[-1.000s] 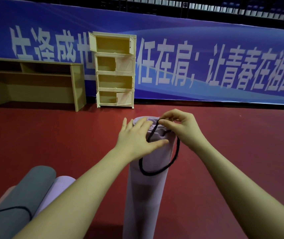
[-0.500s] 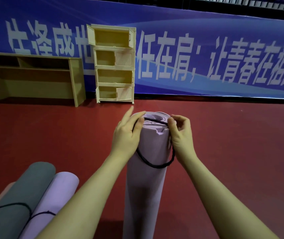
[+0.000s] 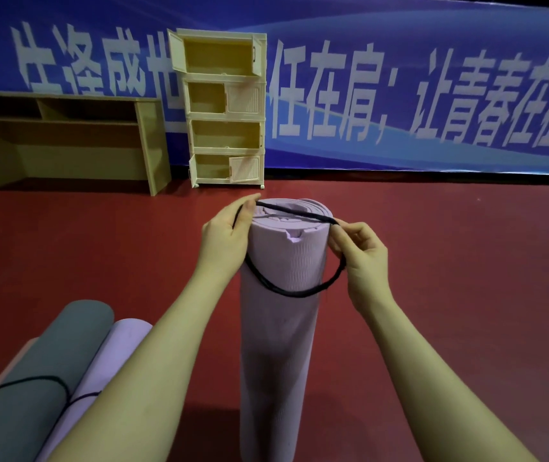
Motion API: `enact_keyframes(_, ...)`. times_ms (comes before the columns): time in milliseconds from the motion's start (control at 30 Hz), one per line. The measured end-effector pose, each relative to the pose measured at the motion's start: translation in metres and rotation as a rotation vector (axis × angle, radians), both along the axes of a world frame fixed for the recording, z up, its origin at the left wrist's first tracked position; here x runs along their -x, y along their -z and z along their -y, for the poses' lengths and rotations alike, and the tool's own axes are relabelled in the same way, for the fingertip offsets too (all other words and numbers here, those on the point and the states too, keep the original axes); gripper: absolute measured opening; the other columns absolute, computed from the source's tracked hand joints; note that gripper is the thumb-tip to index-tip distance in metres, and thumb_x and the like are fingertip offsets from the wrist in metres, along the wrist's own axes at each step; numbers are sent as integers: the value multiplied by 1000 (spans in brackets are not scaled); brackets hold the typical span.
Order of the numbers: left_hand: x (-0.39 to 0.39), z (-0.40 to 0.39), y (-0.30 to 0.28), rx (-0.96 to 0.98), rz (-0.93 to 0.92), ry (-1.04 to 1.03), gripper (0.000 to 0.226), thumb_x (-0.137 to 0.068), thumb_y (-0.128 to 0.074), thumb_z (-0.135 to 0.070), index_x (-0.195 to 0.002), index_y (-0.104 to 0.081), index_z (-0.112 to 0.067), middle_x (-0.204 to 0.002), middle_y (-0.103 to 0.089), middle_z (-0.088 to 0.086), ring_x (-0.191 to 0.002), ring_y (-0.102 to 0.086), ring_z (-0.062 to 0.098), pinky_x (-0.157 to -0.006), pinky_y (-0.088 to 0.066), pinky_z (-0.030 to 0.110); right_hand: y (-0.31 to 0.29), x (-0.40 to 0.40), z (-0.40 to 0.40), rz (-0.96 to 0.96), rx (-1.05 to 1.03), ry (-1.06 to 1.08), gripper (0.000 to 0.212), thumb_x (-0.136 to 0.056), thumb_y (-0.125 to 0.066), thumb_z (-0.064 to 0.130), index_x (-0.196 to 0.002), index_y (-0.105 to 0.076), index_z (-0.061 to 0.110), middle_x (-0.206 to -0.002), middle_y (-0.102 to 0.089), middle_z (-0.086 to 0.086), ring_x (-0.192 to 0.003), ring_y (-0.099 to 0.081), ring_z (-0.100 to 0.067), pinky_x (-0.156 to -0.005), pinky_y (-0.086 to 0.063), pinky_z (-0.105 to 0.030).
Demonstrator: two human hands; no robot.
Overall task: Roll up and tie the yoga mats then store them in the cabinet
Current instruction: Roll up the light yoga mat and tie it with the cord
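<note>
At 8 o'clock a grey rolled mat and a lilac one, both with black cords, are cut off by the frame edge. At 11 o'clock the cream cabinet stands open before a blue banner with white Chinese characters, partly cut off. In the centre, an upright lilac mat; the left hand and right hand pinch a black cord loop stretched over its top.

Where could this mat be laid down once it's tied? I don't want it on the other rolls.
Bare red floor lies right of the upright lilac mat, and between it and the cream cabinet. The lower left is crowded: a grey mat and another lilac roll lie together.
</note>
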State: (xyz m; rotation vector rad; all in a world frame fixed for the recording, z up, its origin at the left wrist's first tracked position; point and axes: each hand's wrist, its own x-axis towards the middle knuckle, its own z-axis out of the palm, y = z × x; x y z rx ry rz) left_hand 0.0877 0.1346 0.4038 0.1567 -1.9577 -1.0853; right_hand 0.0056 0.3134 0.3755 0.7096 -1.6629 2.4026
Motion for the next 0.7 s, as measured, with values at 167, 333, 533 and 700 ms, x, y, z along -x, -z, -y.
enact_keyframes(167,-2,13,2,-30,-56,2,23,-99,-47,-27,-109,-68,-22,-100,-69,-10,-95,-60,-1,-85,-45,15,-13,0,-1,-81,-23,44,16,-92,-58,2,-82,-59,14,-74,-66,6,-69,-59,-6,-64,-51,-21)
enact_keyframes(333,0,9,3,-102,-63,21,16,-97,-51,-25,-99,-68,-26,-81,-68,-13,-72,-59,-6,-70,-46,13,-15,5,1,-42,-74,95,16,-97,-53,11,-84,-50,20,-66,-57,2,-52,-42,-4,-46,-34,-19)
enact_keyframes(533,4,15,-2,-194,-59,26,18,-98,-50,-22,-87,-62,-15,-58,-59,-11,-54,-49,-6,-61,-41,15,-22,9,1,14,-27,66,12,-100,-47,15,-89,-46,20,-60,-64,7,-48,-50,-5,-44,-38,-18)
enact_keyframes(700,16,19,-12,-276,72,27,26,-99,-47,-22,-75,-57,-18,-48,-53,-9,-46,-44,-2,-51,-38,15,-18,17,11,136,-31,68,10,-101,-47,18,-91,-47,19,-56,-57,11,-49,-48,-6,-49,-38,-22)
